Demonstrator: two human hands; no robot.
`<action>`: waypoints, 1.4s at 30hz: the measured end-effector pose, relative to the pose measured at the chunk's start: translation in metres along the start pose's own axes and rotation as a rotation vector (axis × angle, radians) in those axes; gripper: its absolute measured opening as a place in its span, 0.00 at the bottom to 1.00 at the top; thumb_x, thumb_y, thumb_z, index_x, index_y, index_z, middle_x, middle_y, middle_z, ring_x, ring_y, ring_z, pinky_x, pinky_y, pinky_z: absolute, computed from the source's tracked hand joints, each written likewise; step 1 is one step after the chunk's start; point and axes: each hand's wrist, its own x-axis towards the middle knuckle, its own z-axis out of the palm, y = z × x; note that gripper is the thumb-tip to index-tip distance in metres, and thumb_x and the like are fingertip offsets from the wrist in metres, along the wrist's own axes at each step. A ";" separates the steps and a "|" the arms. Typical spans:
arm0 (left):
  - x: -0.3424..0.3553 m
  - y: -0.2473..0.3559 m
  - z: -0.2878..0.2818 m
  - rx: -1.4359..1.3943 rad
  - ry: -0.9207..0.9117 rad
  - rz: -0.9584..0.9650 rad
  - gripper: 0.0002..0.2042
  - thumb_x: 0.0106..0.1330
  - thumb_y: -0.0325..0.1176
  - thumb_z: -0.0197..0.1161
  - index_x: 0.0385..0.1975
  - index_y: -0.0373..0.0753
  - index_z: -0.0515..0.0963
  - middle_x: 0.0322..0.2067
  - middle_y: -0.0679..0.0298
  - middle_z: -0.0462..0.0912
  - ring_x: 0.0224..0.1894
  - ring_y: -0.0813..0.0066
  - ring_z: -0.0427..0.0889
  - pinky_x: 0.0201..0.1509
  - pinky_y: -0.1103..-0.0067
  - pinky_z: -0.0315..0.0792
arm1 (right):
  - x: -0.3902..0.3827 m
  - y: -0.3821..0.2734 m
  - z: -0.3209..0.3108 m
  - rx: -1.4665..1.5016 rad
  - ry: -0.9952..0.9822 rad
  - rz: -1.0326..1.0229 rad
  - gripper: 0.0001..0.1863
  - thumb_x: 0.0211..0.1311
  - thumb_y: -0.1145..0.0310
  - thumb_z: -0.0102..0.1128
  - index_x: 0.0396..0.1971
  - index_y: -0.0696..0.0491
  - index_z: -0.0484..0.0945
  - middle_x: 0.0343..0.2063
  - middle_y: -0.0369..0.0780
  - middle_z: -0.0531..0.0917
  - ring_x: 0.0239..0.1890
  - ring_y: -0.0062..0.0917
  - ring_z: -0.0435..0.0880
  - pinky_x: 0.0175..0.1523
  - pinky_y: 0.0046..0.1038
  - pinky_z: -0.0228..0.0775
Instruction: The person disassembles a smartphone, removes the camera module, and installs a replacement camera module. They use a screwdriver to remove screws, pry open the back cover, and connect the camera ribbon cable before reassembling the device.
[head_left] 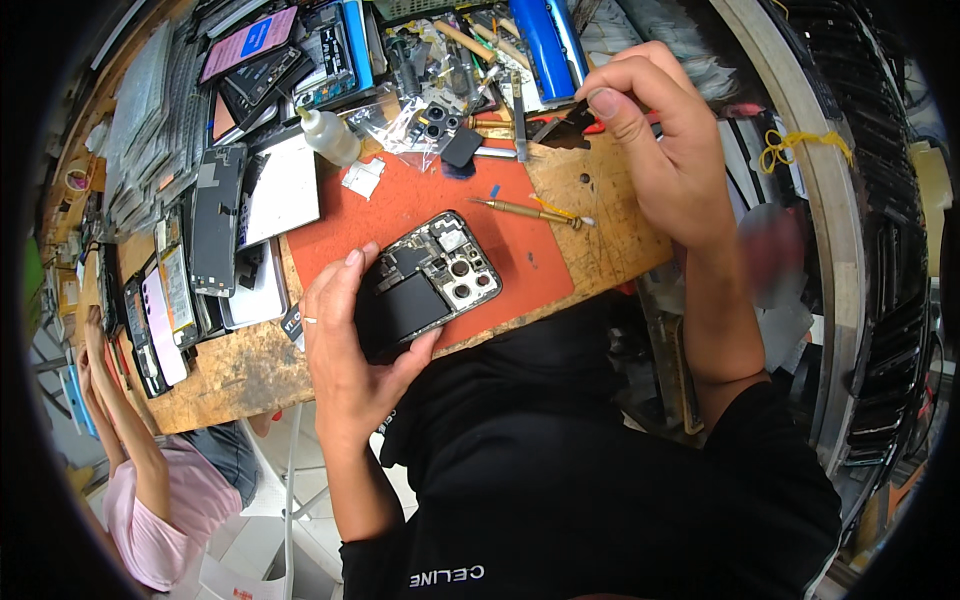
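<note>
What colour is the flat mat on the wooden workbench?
The flat mat is orange-red, best seen in the head view.

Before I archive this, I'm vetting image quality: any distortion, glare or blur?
All in the head view: the wooden beam bows at right; the blue cylinder carries a bright streak; the opened phone looks fairly sharp; a reddish patch beside the right forearm is blurred.

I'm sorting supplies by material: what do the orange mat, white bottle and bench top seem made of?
Orange mat: flat and matte; perhaps rubber or silicone. White bottle: probably plastic, its cloudy wall softly shiny. Bench top: likely wood, dull and worn, with scuffed brown patches.
</note>
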 end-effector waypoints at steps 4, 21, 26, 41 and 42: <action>0.001 0.003 -0.005 0.043 -0.016 0.016 0.53 0.48 0.29 0.88 0.77 0.36 0.63 0.66 0.52 0.83 0.67 0.45 0.79 0.73 0.56 0.69 | 0.000 -0.008 0.001 -0.035 -0.058 -0.012 0.04 0.72 0.74 0.69 0.40 0.59 0.87 0.37 0.40 0.80 0.39 0.27 0.81 0.46 0.29 0.74; -0.002 0.000 -0.021 0.045 -0.118 -0.124 0.30 0.57 0.31 0.82 0.61 0.37 0.81 0.58 0.53 0.84 0.66 0.48 0.80 0.76 0.56 0.65 | -0.006 -0.034 0.047 0.069 -0.340 -0.130 0.05 0.75 0.73 0.66 0.38 0.59 0.83 0.38 0.41 0.78 0.40 0.31 0.80 0.48 0.31 0.73; -0.020 -0.004 -0.024 0.004 0.116 -0.172 0.06 0.68 0.29 0.74 0.35 0.35 0.83 0.34 0.59 0.85 0.48 0.54 0.84 0.70 0.56 0.69 | -0.021 -0.042 0.068 0.117 -0.514 -0.103 0.05 0.73 0.72 0.65 0.39 0.58 0.84 0.40 0.44 0.76 0.46 0.39 0.78 0.54 0.38 0.71; -0.032 0.002 -0.014 -0.011 0.247 -0.229 0.06 0.65 0.21 0.72 0.39 0.36 0.85 0.36 0.59 0.85 0.48 0.57 0.84 0.69 0.57 0.70 | -0.025 -0.046 0.096 0.056 -0.708 -0.020 0.12 0.75 0.67 0.64 0.32 0.59 0.86 0.40 0.50 0.81 0.50 0.48 0.82 0.58 0.48 0.73; -0.032 0.001 -0.014 -0.021 0.250 -0.226 0.06 0.65 0.21 0.72 0.39 0.36 0.86 0.36 0.59 0.85 0.48 0.57 0.84 0.69 0.57 0.70 | -0.025 -0.046 0.096 0.048 -0.712 -0.017 0.12 0.75 0.67 0.64 0.32 0.59 0.86 0.40 0.51 0.81 0.49 0.48 0.82 0.58 0.48 0.73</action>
